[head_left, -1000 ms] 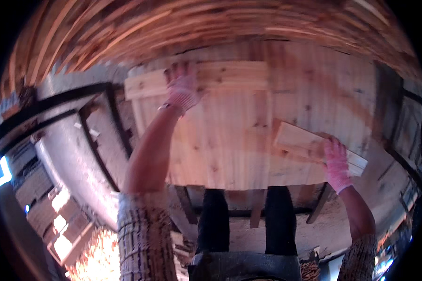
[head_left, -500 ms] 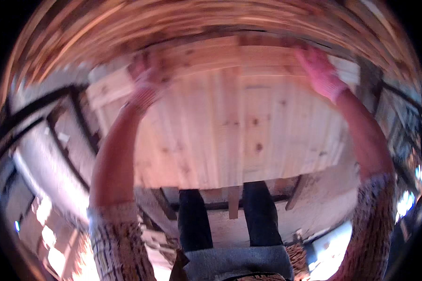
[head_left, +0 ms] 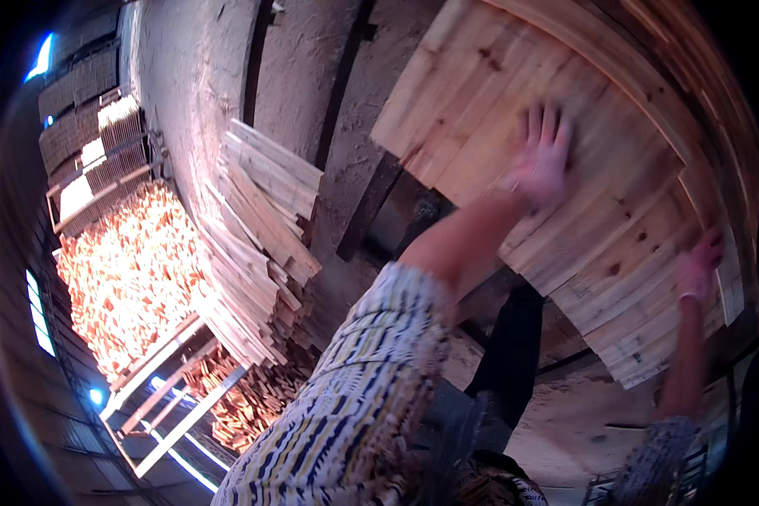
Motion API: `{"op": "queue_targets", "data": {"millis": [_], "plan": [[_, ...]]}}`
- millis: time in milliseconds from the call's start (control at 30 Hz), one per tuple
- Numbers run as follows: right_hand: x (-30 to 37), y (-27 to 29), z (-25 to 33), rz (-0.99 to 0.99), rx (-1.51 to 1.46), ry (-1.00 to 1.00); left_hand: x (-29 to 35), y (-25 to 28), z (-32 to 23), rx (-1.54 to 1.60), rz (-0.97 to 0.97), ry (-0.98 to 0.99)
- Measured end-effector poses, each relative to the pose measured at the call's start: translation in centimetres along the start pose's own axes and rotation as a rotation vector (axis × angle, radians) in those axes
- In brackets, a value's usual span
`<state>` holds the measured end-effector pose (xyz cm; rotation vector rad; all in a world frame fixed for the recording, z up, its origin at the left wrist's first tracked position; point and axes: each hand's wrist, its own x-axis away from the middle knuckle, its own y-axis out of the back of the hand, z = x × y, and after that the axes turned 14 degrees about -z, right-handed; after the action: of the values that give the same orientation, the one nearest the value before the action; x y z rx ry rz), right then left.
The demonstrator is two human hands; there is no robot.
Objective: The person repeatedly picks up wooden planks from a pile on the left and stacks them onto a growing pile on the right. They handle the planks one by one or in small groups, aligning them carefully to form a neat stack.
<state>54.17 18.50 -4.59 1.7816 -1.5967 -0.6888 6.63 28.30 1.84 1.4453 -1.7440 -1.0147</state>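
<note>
A row of pale, knotty wooden boards [head_left: 472,93] lies side by side on a support in front of me, forming a flat panel. My left hand [head_left: 541,169], in a pale pinkish glove, rests palm down on the boards with its fingers spread. Over at the right, my gloved right hand [head_left: 700,266] is on the far edge of the same boards, beside a long narrow strip [head_left: 599,63] of wood. Its fingers look stretched out, though motion blurs them. Neither hand grips anything.
Stacked lumber [head_left: 721,59] curves along the far right, behind the boards. To the left, loose planks [head_left: 253,236] lie in a fanned pile near a large sunlit heap of wood pieces [head_left: 135,278]. A wooden frame [head_left: 173,430] stands at lower left. My leg [head_left: 514,346] is below the boards.
The view has swung left and tilted, bringing the plank pile and wood heap into sight. My left hand has moved from the boards' far edge onto their middle; the right stays near the far edge.
</note>
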Motion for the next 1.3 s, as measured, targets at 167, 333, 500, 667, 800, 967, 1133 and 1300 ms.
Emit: {"op": "queue_targets", "data": {"millis": [167, 333, 500, 667, 800, 967, 1133, 1300], "plan": [[5.9, 20.8, 14.0, 0.410, -0.589, -0.233, 17.1, 14.5, 6.9, 0.080, 0.391, 0.384], [13.5, 29.7, 17.1, 0.664, -1.120, -0.216, 28.2, 25.9, 22.3, -0.105, -0.212, 1.480], [12.0, 40.3, 21.0, 0.986, -1.253, -0.443, 32.8, 31.9, 36.5, -0.335, -0.182, 1.685], [10.6, 45.4, 23.4, 1.117, -1.377, -0.391, 33.4, 31.2, 42.1, -0.362, -0.096, 1.788], [7.6, 48.2, 26.7, 1.057, -1.437, -0.434, 34.8, 33.5, 44.6, -0.350, -0.053, 1.709], [-7.1, 59.4, 35.6, 1.093, -1.832, 0.037, 29.7, 38.5, 35.9, 1.021, -0.474, 1.819], [-10.5, 65.9, 45.3, 1.467, -2.003, 0.263, 21.6, 35.2, 27.6, 1.061, -0.461, 1.530], [-11.5, 63.5, 39.7, 0.881, -1.687, -0.004, 24.8, 36.4, 39.6, 0.717, -0.189, 1.164]]}}
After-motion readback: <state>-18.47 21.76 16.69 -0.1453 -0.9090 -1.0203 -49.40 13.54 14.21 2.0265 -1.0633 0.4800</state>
